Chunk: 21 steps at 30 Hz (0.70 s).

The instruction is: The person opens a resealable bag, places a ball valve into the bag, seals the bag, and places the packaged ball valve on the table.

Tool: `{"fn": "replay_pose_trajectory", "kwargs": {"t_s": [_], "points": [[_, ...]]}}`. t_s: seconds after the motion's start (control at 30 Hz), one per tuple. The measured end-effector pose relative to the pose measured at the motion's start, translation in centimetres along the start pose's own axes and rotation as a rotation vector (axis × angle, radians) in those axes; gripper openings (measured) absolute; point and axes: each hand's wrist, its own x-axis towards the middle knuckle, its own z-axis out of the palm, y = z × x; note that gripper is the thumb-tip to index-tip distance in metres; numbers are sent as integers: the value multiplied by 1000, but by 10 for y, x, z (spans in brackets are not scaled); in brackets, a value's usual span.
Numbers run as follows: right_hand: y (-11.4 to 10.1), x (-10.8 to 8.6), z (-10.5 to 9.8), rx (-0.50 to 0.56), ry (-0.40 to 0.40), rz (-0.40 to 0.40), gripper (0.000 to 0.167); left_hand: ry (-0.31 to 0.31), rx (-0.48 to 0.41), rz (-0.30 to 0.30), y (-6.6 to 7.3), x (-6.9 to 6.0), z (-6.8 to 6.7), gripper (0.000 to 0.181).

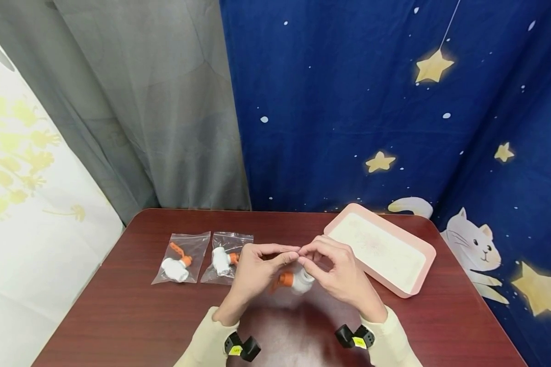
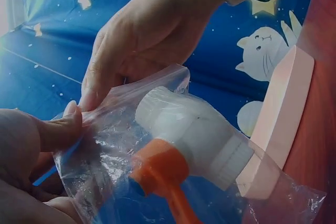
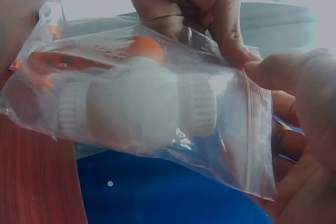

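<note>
A clear zip bag (image 3: pixel 231 156) hangs between both hands, with a white plastic ball valve (image 2: pixel 194 129) inside it. The valve's orange handle (image 2: pixel 160 166) shows through the film. My left hand (image 1: pixel 254 270) pinches the bag's zip edge between thumb and fingers. Right beside it, my right hand (image 1: pixel 340 270) pinches the same edge, the fingertips of both hands nearly meeting. In the head view the hands partly hide the bag, which is held above the table. Whether the zip is fully closed I cannot tell.
Two more bagged valves, one on the left (image 1: pixel 176 267) and one nearer the hands (image 1: pixel 221 261), lie on the dark red table (image 1: pixel 119 316). A pink-rimmed white tray (image 1: pixel 385 250) sits at the right. Curtains (image 1: pixel 349 102) hang behind the table.
</note>
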Motion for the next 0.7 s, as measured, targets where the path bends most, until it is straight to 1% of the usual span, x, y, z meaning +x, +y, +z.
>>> {"fn": "replay_pose_trajectory", "kwargs": {"t_s": [0.07,0.17,0.3,0.37,0.57,0.7], "points": [[0,1,0,14,5,-10,18,3,8,-3,1,0,0,16],[0,1,1,15,-5,-16,17,-4,30,9,1,0,-1,14],[1,0,1,-31,-21,-14,14,-20,68,21,2,0,-1,11],[1,-1,1,-64,-24,-13,14,-19,85,14,3,0,0,11],[0,-2,1,-132,-41,-26,14,26,151,-3,4,-1,1,10],[-1,-2,2,-135,-36,-43,15,40,143,13,5,-2,0,8]]}}
